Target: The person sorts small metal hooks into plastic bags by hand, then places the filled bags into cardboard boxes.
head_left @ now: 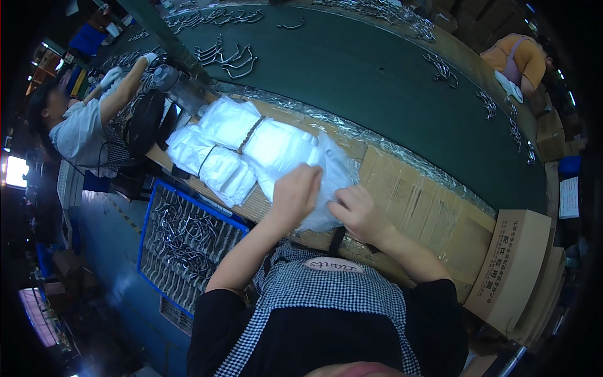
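My left hand (296, 196) is closed, with its fingertips pinching thin translucent plastic, apparently a plastic bag (335, 161). On the other side of that plastic, my right hand (362, 215) is closed too, thumb and fingers gripping its near edge. The sheet hangs crumpled between and below both hands. Just beyond and left of them lies a large bundle of white plastic bags (276, 146) with a brown tie round its middle. A smaller bundle of bags (217, 168), bound by a dark band, lies next to it.
Cardboard (414, 210) covers the bench. Beyond it, a green surface (358, 69) carries curved metal parts (229, 60). A blue crate (143, 242) of metal pieces stands at left, cartons (512, 264) at right. A co-worker (81, 132) wearing gloves works at left; another person (518, 60) bends at far right.
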Tool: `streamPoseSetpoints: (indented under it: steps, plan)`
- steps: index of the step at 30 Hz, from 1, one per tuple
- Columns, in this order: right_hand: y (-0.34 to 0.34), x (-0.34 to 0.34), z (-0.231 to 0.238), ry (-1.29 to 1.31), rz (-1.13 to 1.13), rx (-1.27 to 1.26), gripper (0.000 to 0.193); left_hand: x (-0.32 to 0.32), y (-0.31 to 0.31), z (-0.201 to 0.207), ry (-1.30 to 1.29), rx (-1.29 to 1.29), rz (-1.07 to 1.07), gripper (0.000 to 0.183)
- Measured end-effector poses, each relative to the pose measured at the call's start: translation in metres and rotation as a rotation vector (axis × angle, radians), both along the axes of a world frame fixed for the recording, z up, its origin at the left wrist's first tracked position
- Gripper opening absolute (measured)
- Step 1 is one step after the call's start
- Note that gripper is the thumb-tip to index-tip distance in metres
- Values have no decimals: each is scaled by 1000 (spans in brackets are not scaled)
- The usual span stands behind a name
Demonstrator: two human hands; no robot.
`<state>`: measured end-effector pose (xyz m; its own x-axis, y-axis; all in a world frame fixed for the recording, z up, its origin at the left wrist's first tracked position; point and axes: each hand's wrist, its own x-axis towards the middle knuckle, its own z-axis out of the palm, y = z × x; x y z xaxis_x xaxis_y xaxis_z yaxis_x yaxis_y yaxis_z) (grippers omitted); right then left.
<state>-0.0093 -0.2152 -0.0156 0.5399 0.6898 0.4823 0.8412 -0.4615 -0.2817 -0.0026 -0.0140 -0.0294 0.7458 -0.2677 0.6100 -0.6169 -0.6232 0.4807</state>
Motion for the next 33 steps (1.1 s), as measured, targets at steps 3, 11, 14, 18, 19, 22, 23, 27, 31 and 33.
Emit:
streamPoseSetpoints:
  steps: [3, 11, 14, 18, 19, 22, 23, 27, 31, 33]
  plan:
    - [22, 4, -24, 179, 176, -151, 23, 19, 9, -43, 102, 241, 223, 22]
    - [22, 7, -75, 1, 93, -225, 35, 30, 25, -72, 254, 194, 263, 8]
    - [14, 18, -70, 46, 80, -329, 37, 24, 36, -66, 281, -44, 290, 6]
    - [8, 28, -60, 88, 135, -353, 35, 11, 48, -67, 464, -202, 333, 11]
    - [8, 29, -49, 222, 178, -362, 36, 8, 48, -72, 551, -263, 327, 11]
    - [17, 60, -17, 368, 260, -239, 40, 5, 45, -84, 606, -358, 309, 8]
    - [23, 70, -5, 401, 290, -85, 42, 3, 44, -86, 595, -366, 286, 6]
    - [77, 144, 15, 325, 212, 54, 34, 2, 48, -96, 399, -419, 235, 7]
    - [159, 229, 4, 490, 157, 107, 29, 4, 52, -95, 392, -432, 228, 8]
    - [205, 269, -9, 449, 115, 78, 33, 5, 53, -89, 445, -383, 218, 9]
